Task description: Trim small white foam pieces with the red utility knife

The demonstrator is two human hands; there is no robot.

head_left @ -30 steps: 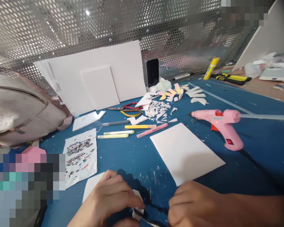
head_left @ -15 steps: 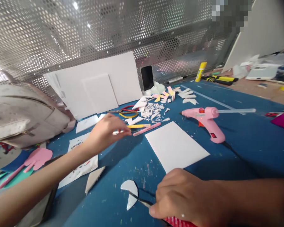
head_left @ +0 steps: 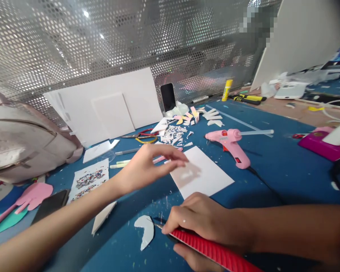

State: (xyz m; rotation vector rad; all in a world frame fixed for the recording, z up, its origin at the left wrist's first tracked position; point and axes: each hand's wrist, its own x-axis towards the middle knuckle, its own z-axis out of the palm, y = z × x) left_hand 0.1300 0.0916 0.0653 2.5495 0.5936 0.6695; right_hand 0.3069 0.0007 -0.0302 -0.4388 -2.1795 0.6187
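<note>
- The blue tabletop, flecked with pale scraps and paint-like specks, carries a flat white crescent-shaped piece with jagged inner edges, near the middle.
- Right of it and farther off lies a smooth white square sheet, set cornerwise.
- A glossy pink glue gun rests on its side to the right, a translucent stick poking from its back.
- Far centre, crumbly white shavings are heaped beside red-and-yellow-handled scissors; a smooth white board leans against a perforated metal panel.
- Of the hands, the left reaches in from the near left, palm down, fingers loosely extended and parted from the thumb, grasping nothing, above the sheet's left side.
- The right curls round a red ribbed-handled tool, its thin tip just beside the crescent; contact is unclear.
- At left, a crinkled paper bears small multicoloured bits, near a pale zipped backpack.
</note>
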